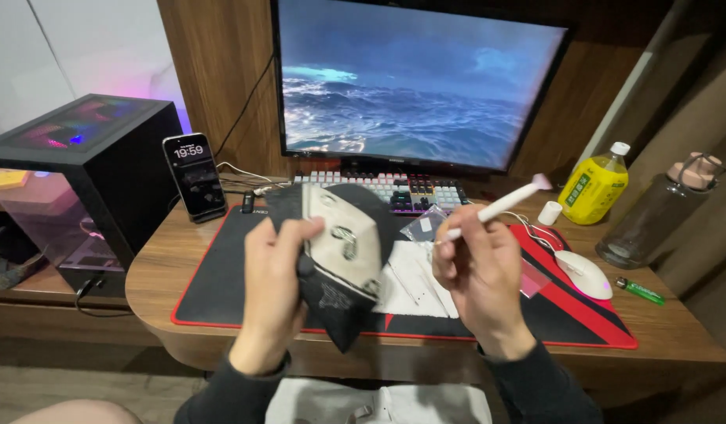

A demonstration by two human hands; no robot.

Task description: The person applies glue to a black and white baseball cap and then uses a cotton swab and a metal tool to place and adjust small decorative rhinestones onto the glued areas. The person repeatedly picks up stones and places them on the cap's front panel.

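The left hand (pixel 275 286) is closed around a black pouch (pixel 337 251), thumb pressed on its pale grey inner face, and holds it up above the front edge of the desk (pixel 151 271), tilted toward the camera. A small metal ring shows on the pale panel. The right hand (pixel 477 271) pinches a white stick (pixel 500 206) between thumb and fingers; its pinkish tip points up and to the right, clear of the pouch. Beneath both hands a black and red mat (pixel 583 318) covers the desk, with a white cloth (pixel 414 283) lying on it between the hands. A white mouse (pixel 584 273) sits near the mat's right edge, a green lighter (pixel 639 291) just beyond it.
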